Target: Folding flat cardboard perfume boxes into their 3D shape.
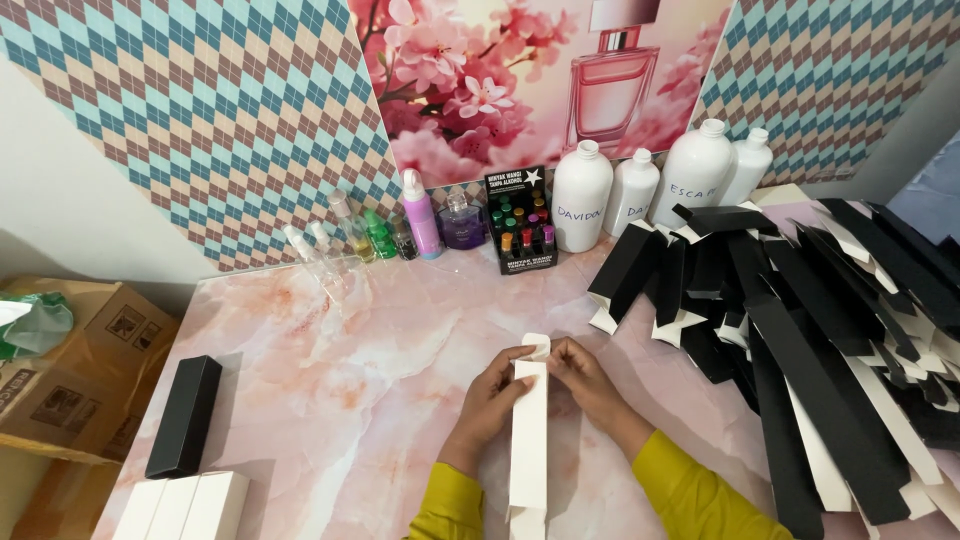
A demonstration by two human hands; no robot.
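At a pink marble-patterned table (350,340), a person in yellow sleeves works a long white carton (529,440), which lies lengthwise at the near middle of the table. The left hand (492,395) pinches the carton's upper left edge, fingers closed on the card; the right hand (585,378) holds its grip pressed on the upper right edge, just below the carton's open end flap (537,347). To the right of the carton sprawls a heap of flat black carton blanks (820,330), white on their inner faces. Well to the carton's left lies one finished black box (186,415), with white boxes (185,505) just beside its near end. Beyond the carton, along the wall, stand white plastic bottles (640,185), a small black display box of vials (520,220) and a row of small spray bottles (385,230).
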